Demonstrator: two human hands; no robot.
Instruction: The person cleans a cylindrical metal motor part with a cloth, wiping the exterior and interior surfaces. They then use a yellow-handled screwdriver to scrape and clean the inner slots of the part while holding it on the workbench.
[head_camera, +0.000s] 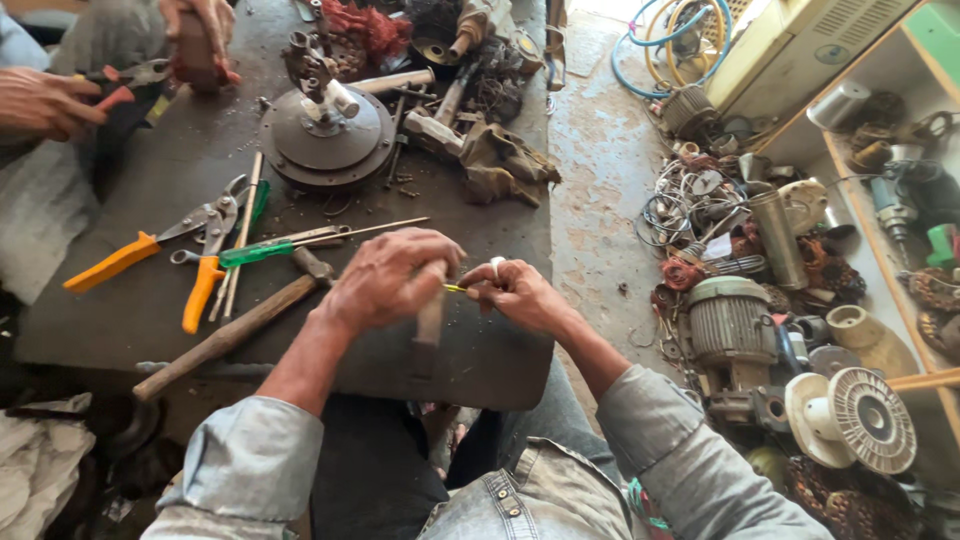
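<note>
My left hand (390, 280) is closed around a short grey tool with a flat handle (430, 325) that hangs down below the fist. Touching it from the right, my right hand (520, 293) pinches a small white part (497, 266) and a thin yellow-green piece (455, 288) between the fingertips. Both hands meet over the near edge of a dark metal work surface (500, 360). A wooden-handled hammer (225, 335) lies just left of my left wrist.
Orange-handled snips (130, 255), orange pliers (200, 290), a green screwdriver (260, 252) and rods lie on the left. A round motor plate (325, 140) stands at the back. Another person's hands (50, 100) work at the far left. Motors, coils and parts (760, 330) crowd the floor at right.
</note>
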